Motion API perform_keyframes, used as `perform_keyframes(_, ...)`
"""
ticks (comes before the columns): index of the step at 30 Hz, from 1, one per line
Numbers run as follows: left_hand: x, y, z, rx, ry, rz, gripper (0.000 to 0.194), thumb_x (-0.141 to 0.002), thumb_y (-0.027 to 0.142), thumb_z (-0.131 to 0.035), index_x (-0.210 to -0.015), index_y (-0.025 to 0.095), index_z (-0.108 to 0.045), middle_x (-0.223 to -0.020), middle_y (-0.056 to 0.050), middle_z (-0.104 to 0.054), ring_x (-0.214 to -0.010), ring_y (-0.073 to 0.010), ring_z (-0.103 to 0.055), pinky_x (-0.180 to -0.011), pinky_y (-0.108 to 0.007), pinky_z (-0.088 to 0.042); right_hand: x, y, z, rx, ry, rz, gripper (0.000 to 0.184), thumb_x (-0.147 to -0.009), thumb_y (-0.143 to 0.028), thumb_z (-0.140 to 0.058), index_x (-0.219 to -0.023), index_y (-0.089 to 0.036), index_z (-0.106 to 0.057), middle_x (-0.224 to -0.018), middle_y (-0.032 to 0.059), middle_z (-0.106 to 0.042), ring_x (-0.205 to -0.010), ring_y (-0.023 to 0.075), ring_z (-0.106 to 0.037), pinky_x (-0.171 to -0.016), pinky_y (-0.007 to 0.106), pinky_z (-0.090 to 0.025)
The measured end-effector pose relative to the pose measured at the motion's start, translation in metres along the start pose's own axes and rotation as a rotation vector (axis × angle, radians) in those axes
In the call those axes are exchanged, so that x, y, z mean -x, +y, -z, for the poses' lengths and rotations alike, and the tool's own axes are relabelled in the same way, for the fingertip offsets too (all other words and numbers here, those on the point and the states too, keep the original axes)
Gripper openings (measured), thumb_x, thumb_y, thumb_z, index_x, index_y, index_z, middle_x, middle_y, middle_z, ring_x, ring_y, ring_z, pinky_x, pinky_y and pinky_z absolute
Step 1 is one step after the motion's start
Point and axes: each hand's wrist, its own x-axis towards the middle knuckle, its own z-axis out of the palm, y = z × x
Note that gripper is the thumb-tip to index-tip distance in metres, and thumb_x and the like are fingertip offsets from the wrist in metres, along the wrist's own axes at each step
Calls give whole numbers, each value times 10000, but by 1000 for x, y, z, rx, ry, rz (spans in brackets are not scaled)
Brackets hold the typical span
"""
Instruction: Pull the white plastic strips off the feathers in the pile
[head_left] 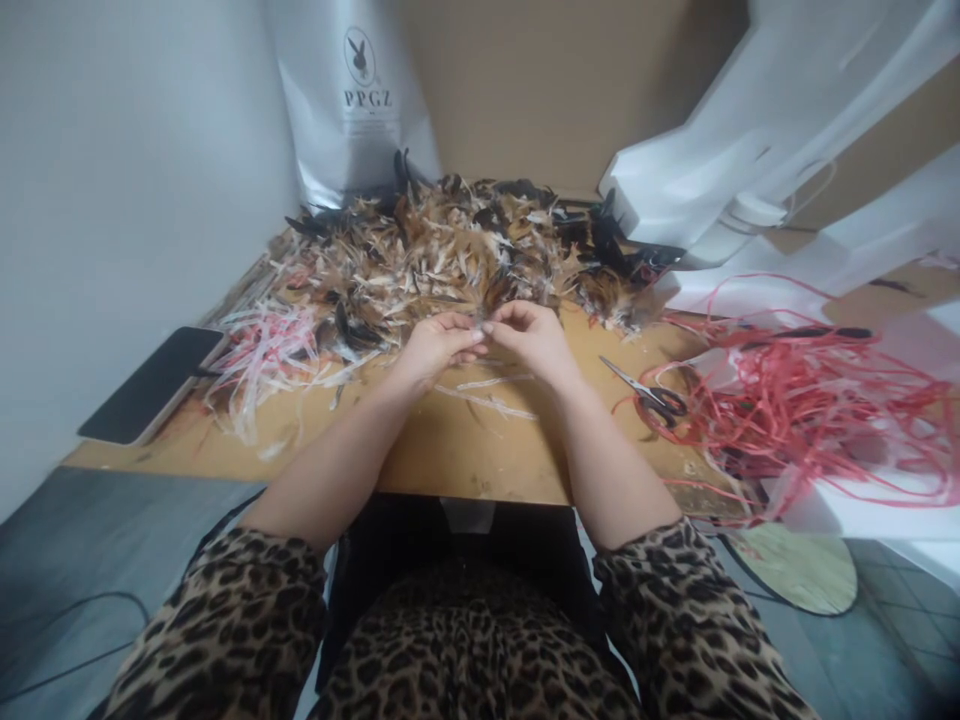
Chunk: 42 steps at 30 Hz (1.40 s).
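My left hand point(439, 350) and my right hand point(534, 345) meet over the table, thumbs and fingertips pinched together. Between them they grip what looks like a small brown feather point(486, 296), its base hidden by my fingers. Just beyond lies a wide heap of brown, cream and black feathers point(427, 250). A few thin white strips point(491, 402) rest on the wooden tabletop point(480, 460) below my hands. To the right, a pair of scissors point(643, 392) with dark handles points away to the left.
A tangle of red plastic strings point(802, 400) covers the right side. On the left are white and pink strips point(270, 345) beside a dark-screened phone point(154, 385). A silvery printed bag point(360, 110) stands behind the feathers, and white sheeting point(690, 170) rises at the back right.
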Motion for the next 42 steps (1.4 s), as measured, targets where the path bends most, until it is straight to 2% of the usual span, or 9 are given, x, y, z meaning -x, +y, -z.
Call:
perform_keyframes(4, 2, 1, -2, -22, -17, 18, 244, -660, 182, -806, -802, 115, -619, -661, -27, -685, -615, -107, -684, -516, -148, -475, -1, 0, -1, -28, 19, -32, 191, -611, -308, -695, -677, -148, -615, -632, -21, -584, -574, 79, -465, -571, 232, -378)
perform_keyframes(9, 1, -1, -1, -45, -19, -20, 297, -615, 238, -832, -794, 122, -626, -640, -22, -683, -537, -80, -632, -481, -145, -432, 0, 1, 2, -78, -26, -77, 226, -618, -343, -707, -687, -149, -613, -622, -27, -570, -555, 72, -441, -550, 226, -343)
perform_keyframes(17, 3, 1, -4, -204, 29, -218, 314, -523, 299, -857, -681, 121, -653, -594, -7, -655, -545, -91, -595, -528, -196, -455, -2, 9, 4, -52, -60, -47, 196, -635, -321, -684, -653, -160, -573, -578, -43, -530, -534, 71, -412, -539, 224, -303)
perform_keyframes(22, 9, 6, -7, -289, 72, -354, 268, -515, 255, -854, -691, 133, -693, -713, -30, -709, -687, -145, -635, -683, -264, -514, -2, 10, 6, -36, -81, 4, 119, -606, -227, -631, -610, -166, -530, -570, -58, -480, -554, 72, -402, -572, 227, -316)
perform_keyframes(29, 10, 5, -8, -191, -72, -291, 349, -577, 347, -834, -834, 133, -736, -871, -71, -746, -807, -187, -669, -787, -316, -524, -3, 11, 8, 70, -19, 80, 119, -621, -256, -603, -591, -170, -527, -577, -46, -458, -573, 85, -388, -583, 237, -335)
perform_keyframes(33, 8, 3, -6, -197, 45, -348, 337, -583, 343, -838, -823, 131, -732, -835, -55, -735, -763, -163, -642, -756, -293, -507, -3, 13, 6, 92, -35, 100, 128, -636, -269, -628, -609, -160, -567, -588, -38, -484, -588, 91, -403, -607, 243, -362)
perform_keyframes(36, 5, 2, -4, -211, 94, -341, 247, -638, 329, -804, -767, 138, -715, -682, -11, -675, -623, -108, -570, -639, -241, -466, -4, 14, 5, 46, -59, 79, 175, -630, -296, -683, -616, -153, -582, -586, -40, -503, -588, 91, -417, -618, 247, -370)
perform_keyframes(39, 3, 2, -2, -174, 29, -281, 212, -668, 317, -783, -668, 133, -678, -565, 8, -595, -525, -72, -497, -555, -211, -417, -4, 14, 7, -45, -97, 41, 240, -605, -331, -756, -620, -152, -598, -592, -39, -532, -595, 93, -447, -635, 252, -386)
perform_keyframes(42, 3, 4, 0, -13, -91, -174, 229, -640, 297, -809, -722, 128, -677, -594, 6, -605, -532, -61, -517, -562, -197, -427, -3, 14, 9, -171, -169, -20, 293, -572, -384, -809, -638, -163, -628, -586, -35, -554, -589, 96, -462, -621, 251, -396)
